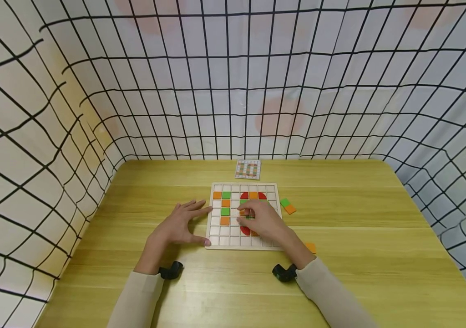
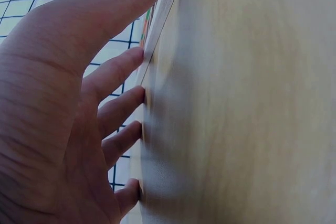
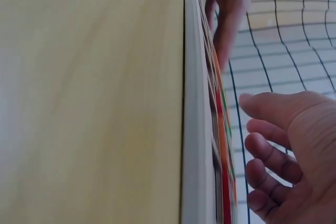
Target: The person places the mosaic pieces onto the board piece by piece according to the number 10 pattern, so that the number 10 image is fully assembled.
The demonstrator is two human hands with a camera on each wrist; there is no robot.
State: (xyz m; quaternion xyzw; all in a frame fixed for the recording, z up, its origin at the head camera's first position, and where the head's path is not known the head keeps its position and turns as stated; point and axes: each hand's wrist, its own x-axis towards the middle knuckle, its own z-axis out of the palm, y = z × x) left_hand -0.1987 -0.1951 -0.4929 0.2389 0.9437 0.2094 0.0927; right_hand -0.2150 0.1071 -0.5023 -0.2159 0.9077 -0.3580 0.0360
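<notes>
A pale wooden grid board (image 1: 235, 240) lies on the table, partly filled with orange, green and red tiles. My left hand (image 1: 179, 223) is spread at the board's left side, thumb at the near corner and forefinger at the left edge. Over the right half of the board is my right hand (image 1: 263, 221), fingers loosely bent and thumb tip apart from the forefinger; it covers several tiles. In the right wrist view, nothing shows in the right hand (image 3: 289, 150), which is just above the tiles. An orange tile (image 1: 225, 220) lies in the left group.
A small pattern card (image 1: 248, 169) lies behind the board. Right of it lie a green tile (image 1: 285, 202) and an orange tile (image 1: 290, 209), touching. Another orange tile (image 1: 311, 248) shows beside the right wrist. Black grid-patterned white walls (image 1: 237, 100) surround the wooden table.
</notes>
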